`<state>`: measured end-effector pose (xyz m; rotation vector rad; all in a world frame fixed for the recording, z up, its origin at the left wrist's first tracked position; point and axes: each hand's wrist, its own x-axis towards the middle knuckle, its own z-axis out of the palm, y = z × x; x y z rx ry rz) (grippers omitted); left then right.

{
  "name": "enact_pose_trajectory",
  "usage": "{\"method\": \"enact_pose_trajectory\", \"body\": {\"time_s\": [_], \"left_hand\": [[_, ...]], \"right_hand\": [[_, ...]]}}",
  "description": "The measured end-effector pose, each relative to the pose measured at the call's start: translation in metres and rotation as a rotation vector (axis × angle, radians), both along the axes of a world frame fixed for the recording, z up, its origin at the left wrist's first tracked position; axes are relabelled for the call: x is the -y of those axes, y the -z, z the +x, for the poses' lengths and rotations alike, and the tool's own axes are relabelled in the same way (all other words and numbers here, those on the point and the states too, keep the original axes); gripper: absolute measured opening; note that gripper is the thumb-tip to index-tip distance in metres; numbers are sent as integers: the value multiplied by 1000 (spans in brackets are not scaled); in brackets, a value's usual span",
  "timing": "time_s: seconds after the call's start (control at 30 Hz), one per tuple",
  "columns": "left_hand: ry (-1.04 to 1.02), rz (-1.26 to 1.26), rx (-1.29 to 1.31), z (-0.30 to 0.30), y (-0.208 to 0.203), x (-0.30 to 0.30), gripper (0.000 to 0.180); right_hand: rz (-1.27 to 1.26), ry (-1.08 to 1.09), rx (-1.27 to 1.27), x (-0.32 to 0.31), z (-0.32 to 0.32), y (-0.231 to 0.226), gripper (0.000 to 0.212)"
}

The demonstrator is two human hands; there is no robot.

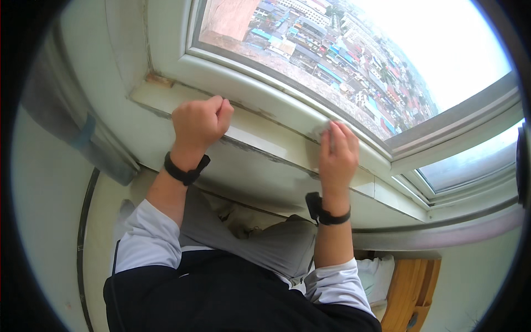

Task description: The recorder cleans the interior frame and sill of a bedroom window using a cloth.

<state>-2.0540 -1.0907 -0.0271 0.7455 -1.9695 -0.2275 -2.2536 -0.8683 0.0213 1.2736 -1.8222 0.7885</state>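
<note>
My left hand [199, 123] is closed into a fist and rests on the front edge of a white window sill [260, 135]. My right hand [337, 155] presses a small pale cloth [322, 131] against the sill where it meets the lower window frame [287, 88]. Most of the cloth is hidden under my fingers. Both wrists wear black bands. The sill shows dirty marks along its edges and a rusty stain at its left corner.
Window glass [354, 50] above the sill looks out over a city far below. A second pane [470, 166] sits to the right. A grey curtain [61, 110] hangs at the left. A wooden piece of furniture [412, 288] stands at the lower right.
</note>
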Motion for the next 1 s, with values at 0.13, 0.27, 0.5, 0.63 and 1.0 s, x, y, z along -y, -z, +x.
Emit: {"method": "enact_pose_trajectory", "body": {"time_s": [0.13,0.27,0.5,0.63,1.0], "left_hand": [[6,-19,15,-7,-2,-1,36],[1,-19,37,-3,5,1,40],[87,36,36,2,2,-4,42],[113,82,34,2,-1,-10,42],[79,26,11,4,6,-4,41]], "right_hand": [[73,-119,6,63,40,-17,15],[171,-187,11,115,76,-21,17],[78,-218,51,88,51,-17,14],[68,-105,85,27,7,-16,9],[-31,378,426,-155,-107,-29,16]]}}
